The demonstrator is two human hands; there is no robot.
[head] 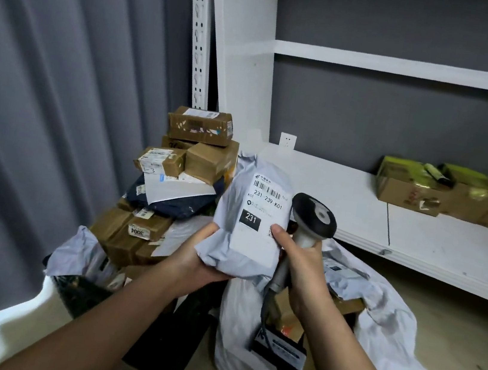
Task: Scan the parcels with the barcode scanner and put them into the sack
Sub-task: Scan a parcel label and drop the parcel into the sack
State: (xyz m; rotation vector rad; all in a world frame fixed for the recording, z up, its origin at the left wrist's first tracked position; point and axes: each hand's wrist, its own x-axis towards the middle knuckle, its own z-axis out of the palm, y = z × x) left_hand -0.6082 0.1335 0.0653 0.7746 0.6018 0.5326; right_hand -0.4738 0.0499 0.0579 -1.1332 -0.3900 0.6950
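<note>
The grey mailer parcel (249, 214) is held up in the middle of the view, its long axis running roughly upright and leaning a little to the right, with the white shipping label (259, 209) and its barcode facing the camera near the top. The left hand (194, 259) cups the lower left end from beneath, fingers curled under the soft plastic, so it carries the weight. The right hand (304, 262) grips the handle of the barcode scanner (313, 216), fingers wrapped round it, while its thumb presses on the lower right edge of the label; the parcel thus lies directly to the left of that hand, touching it. The scanner head stands just beside the parcel's right edge, level with the barcode, but its back seems turned toward the camera, so I judge the window is not yet aimed at the code and the scan calls for swinging the head left across the label, or tilting the parcel toward it. Below and to the right the pale sack (383, 323) lies open on the floor, boxes showing in its mouth, nearer the right hand than the left. Behind the parcel a heap of brown cartons (200, 153) and mailers waits against the grey curtain (63, 81), and a white shelf (359, 201) runs along the right wall
</note>
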